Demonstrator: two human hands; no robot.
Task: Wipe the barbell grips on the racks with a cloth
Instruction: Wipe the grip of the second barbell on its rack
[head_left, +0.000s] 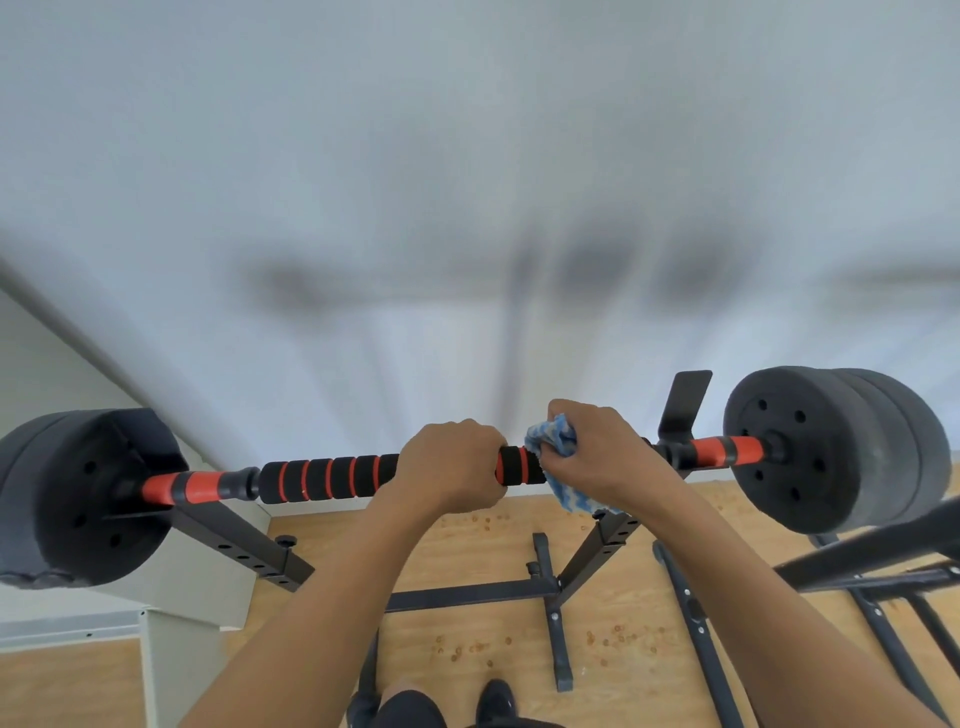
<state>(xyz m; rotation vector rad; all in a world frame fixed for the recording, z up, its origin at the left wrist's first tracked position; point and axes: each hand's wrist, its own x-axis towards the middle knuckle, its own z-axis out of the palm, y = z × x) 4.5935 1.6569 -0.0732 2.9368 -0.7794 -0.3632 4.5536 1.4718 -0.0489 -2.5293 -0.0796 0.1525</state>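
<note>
A barbell lies across a black rack in front of me, its black foam grip (332, 475) ringed with red bands. My left hand (452, 465) is closed around the middle of the grip. Just to its right, my right hand (597, 449) presses a blue and white cloth (558, 452) around the bar; the cloth's end hangs below the bar. A short stretch of grip shows between my hands. Red sleeves (719, 449) lead to black weight plates at the left end (78, 499) and the right end (836, 447).
The rack's black uprights (244, 545) and base bars (472, 592) stand on a wooden floor below the bar. A white wall is close behind. More black frame tubes (872, 551) cross at the lower right. My feet (493, 701) are at the bottom edge.
</note>
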